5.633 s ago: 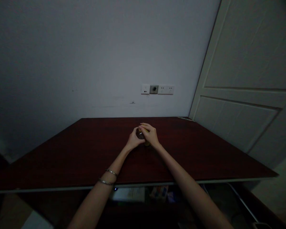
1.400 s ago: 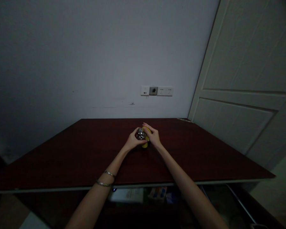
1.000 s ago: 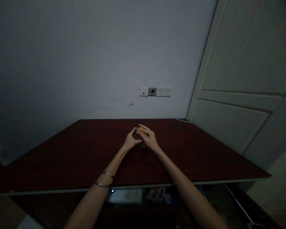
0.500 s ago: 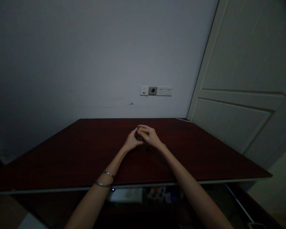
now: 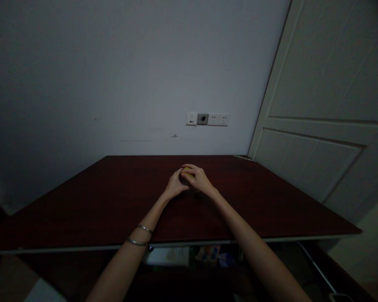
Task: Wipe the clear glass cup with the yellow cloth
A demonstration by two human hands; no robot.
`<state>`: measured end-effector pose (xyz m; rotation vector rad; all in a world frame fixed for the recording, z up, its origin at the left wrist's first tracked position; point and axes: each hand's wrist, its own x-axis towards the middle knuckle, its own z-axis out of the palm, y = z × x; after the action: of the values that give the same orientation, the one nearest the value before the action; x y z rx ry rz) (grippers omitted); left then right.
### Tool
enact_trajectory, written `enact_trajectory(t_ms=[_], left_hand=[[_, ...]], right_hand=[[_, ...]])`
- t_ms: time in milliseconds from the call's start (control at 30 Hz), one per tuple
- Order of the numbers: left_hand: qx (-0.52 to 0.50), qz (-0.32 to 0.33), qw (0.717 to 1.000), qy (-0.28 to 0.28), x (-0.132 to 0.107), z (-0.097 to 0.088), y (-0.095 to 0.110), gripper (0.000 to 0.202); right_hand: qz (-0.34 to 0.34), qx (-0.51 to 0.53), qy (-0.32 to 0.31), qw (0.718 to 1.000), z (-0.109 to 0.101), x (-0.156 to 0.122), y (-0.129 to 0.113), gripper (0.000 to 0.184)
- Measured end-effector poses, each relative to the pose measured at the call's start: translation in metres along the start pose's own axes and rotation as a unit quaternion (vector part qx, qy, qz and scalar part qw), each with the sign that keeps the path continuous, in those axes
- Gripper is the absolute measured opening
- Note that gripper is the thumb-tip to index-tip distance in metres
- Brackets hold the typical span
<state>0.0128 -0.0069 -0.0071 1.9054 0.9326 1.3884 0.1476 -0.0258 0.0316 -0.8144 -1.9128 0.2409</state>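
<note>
Because the fingers cover most of it, only a narrow part of the yellow object [image 5: 188,174] can be seen, above the middle of the dark red table [image 5: 113,201]. This visible strip slants slightly, going down from the left hand's side toward the right palm; its whole length is hidden, so I cannot tell its true long axis or which end is the front.

The right hand [image 5: 200,180] is closed around the yellow object, with the fingers bent over its top and the thumb on the near side. The left hand [image 5: 175,186] makes a wide curve, thumb below and fingers above, and it holds a dark rounded object [image 5: 184,180], which is just beside the yellow one. For this rounded object no direction can be read. Whether the two objects touch, I cannot tell.

Below the table's front edge is an open compartment [image 5: 182,281], quite dark inside. It contains a white flat item [image 5: 168,256] lying with its longer side across, then a colourful packet [image 5: 208,255], and next to this a purple item [image 5: 227,259]. Their details are too dim to read.
</note>
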Motion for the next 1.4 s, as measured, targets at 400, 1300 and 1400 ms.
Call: enact_trajectory(t_ms=[400, 1300, 1400], left_hand=[[0.012, 0.018, 1.0, -0.013, 0.001, -0.002, -0.002, 0.084], [0.009, -0.034, 0.999, 0.007, 0.005, -0.003, -0.002, 0.051], [-0.013, -0.032, 0.999, 0.013, 0.006, -0.002, -0.006, 0.051]], right_hand=[[0.1, 0.148, 0.057, 0.982, 0.0, 0.005, 0.017, 0.02], [0.034, 0.05, 0.094, 0.994, 0.01, -0.008, 0.001, 0.021], [-0.02, 0.032, 0.025, 0.999, 0.008, -0.012, -0.008, 0.021]])
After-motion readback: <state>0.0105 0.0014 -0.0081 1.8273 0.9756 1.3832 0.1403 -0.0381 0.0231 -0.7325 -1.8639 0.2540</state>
